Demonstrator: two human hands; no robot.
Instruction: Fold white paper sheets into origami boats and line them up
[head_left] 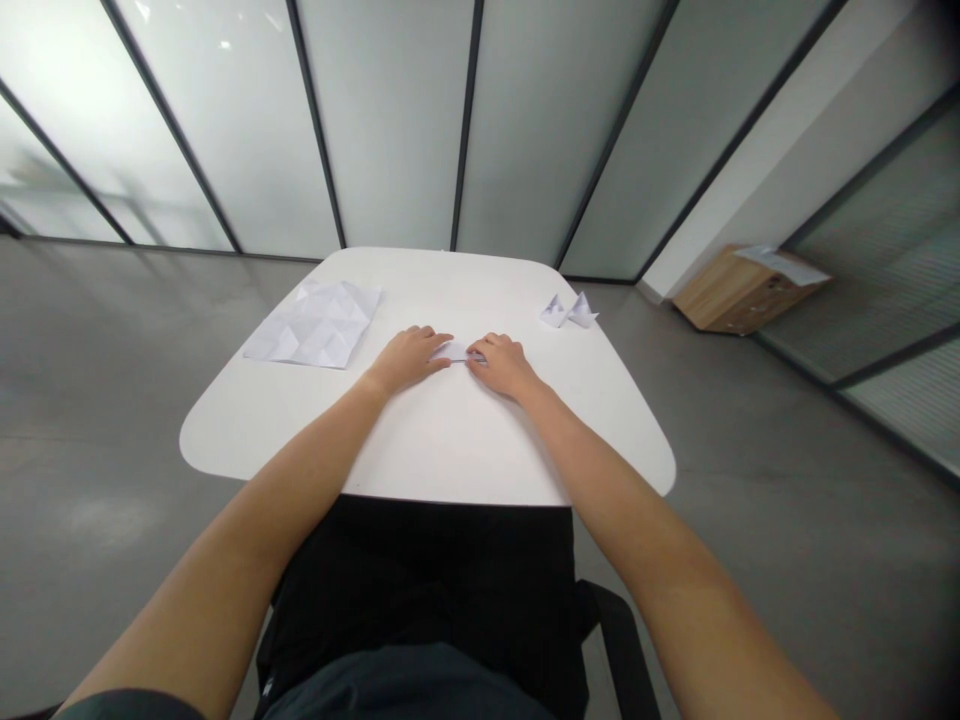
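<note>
A small folded piece of white paper (456, 351) lies flat near the middle of the white table, between my two hands. My left hand (411, 358) grips its left end, thumb on the near side and fingers on the far side. At the other end, my right hand (501, 364) has its fingers curled over the paper and covers much of that side. How the paper is folded under my fingers is hidden.
Creased white paper (319, 325) lies at the table's (442, 450) left. Two small folded paper shapes (568, 311) stand at its right edge. A wooden box (746, 290) sits on the floor at right. A chair armrest (619, 640) is beside my legs.
</note>
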